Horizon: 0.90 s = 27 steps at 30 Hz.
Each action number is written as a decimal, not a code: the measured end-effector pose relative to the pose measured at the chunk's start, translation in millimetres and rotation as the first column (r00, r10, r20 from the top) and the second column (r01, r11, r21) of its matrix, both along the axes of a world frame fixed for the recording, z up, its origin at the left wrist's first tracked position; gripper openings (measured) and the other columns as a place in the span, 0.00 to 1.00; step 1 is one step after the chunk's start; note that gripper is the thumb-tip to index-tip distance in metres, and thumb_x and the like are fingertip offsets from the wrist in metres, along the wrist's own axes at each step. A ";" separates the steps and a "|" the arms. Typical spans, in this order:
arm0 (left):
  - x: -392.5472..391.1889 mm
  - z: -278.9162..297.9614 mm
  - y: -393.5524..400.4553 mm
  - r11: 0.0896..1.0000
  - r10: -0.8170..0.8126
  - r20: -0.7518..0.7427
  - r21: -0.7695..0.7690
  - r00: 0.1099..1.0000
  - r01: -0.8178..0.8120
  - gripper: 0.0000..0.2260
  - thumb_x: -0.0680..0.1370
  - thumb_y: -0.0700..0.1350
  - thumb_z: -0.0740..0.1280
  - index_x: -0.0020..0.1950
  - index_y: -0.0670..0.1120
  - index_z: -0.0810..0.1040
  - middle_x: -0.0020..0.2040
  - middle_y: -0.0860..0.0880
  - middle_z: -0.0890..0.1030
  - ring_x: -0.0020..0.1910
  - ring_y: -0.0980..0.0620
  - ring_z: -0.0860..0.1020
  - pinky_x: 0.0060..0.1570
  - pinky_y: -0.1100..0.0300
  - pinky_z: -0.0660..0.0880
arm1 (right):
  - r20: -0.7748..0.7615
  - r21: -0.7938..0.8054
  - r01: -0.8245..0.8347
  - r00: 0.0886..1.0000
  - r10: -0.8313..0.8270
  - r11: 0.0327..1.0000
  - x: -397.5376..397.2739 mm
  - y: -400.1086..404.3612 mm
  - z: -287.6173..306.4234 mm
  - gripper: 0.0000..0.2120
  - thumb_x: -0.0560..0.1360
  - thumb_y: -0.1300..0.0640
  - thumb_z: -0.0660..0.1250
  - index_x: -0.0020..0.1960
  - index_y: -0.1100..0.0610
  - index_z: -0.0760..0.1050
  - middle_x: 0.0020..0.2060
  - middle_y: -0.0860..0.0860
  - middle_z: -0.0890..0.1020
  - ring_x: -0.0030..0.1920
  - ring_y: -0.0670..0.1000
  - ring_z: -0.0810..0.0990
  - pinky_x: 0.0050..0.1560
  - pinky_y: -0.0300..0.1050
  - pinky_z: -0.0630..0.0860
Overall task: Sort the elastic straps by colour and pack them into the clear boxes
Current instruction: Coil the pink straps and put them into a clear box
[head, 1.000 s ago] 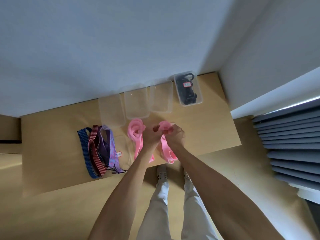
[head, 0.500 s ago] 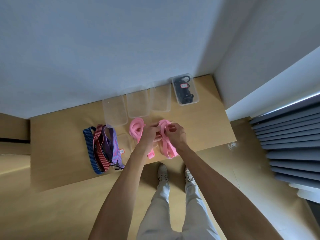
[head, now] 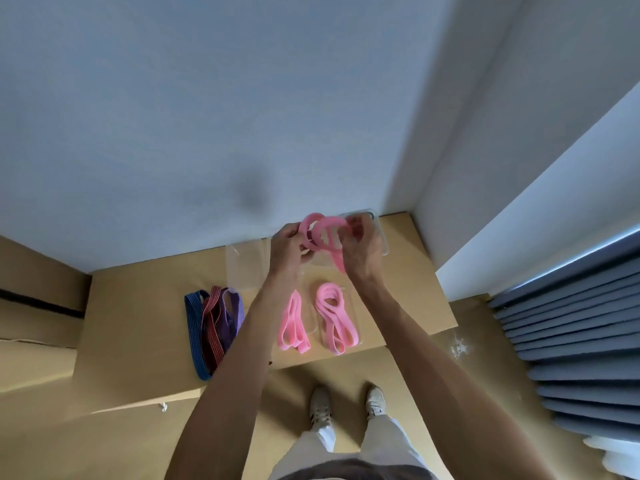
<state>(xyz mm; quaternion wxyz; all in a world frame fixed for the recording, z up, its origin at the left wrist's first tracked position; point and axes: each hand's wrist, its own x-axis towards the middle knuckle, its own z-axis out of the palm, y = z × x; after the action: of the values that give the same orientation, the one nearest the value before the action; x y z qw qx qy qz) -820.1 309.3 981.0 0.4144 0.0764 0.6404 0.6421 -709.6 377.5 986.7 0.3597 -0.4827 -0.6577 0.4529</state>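
Note:
Both my hands are raised over the back of the wooden table (head: 138,306), holding a coiled pink strap (head: 323,233) between them. My left hand (head: 287,247) grips its left side and my right hand (head: 360,247) pinches its right side. A tail of the strap hangs down under my right hand. Two more pink straps lie near the front edge: one (head: 292,323) on the bare table, one (head: 334,317) seemingly inside a clear box (head: 358,306). Blue, red and purple striped straps (head: 211,323) lie in a bunch at the left. Another clear box (head: 242,268) stands at the back.
A further clear box (head: 379,233) is mostly hidden behind my right hand. A grey wall runs along the table's back and right. Pleated blue curtains (head: 571,341) hang at the right. My shoes (head: 320,407) stand on the floor below the table's front edge.
Both hands have lifted the pink strap off the table and carried it up toward the back boxes, coiling it. The view has tilted, so the table appears lower.

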 end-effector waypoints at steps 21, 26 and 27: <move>6.1 115.5 28.2 0.991 0.128 -0.493 0.085 0.861 -0.099 0.07 0.71 0.36 0.69 0.47 0.43 0.79 0.41 0.42 0.84 0.37 0.48 0.82 0.38 0.55 0.79 | -0.037 0.060 -0.343 0.938 0.345 0.937 -20.1 45.2 108.9 0.18 0.75 0.40 0.67 0.40 0.54 0.81 0.37 0.42 0.82 0.40 0.41 0.78 0.40 0.35 0.69; 23.5 112.7 25.5 0.976 0.209 -0.516 0.157 0.831 -0.148 0.04 0.70 0.39 0.72 0.40 0.48 0.81 0.34 0.49 0.82 0.32 0.52 0.80 0.32 0.63 0.76 | -0.055 0.057 -0.333 0.940 0.336 0.941 -9.6 49.6 104.3 0.19 0.76 0.48 0.69 0.31 0.57 0.73 0.26 0.47 0.73 0.30 0.47 0.70 0.34 0.41 0.66; 24.1 111.3 24.2 0.968 0.242 -0.476 0.172 0.845 -0.181 0.05 0.69 0.39 0.73 0.40 0.48 0.81 0.33 0.50 0.81 0.32 0.53 0.80 0.32 0.63 0.77 | -0.064 -0.011 -0.335 0.940 0.334 0.942 -8.1 48.8 102.9 0.19 0.75 0.50 0.69 0.30 0.57 0.70 0.25 0.47 0.70 0.29 0.48 0.68 0.33 0.43 0.65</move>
<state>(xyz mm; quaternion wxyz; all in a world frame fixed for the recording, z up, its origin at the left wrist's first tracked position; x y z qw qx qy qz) -796.0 333.5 1092.3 0.1584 0.1913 0.6895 0.6804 -717.6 426.3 1089.6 0.2920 -0.3539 -0.7139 0.5290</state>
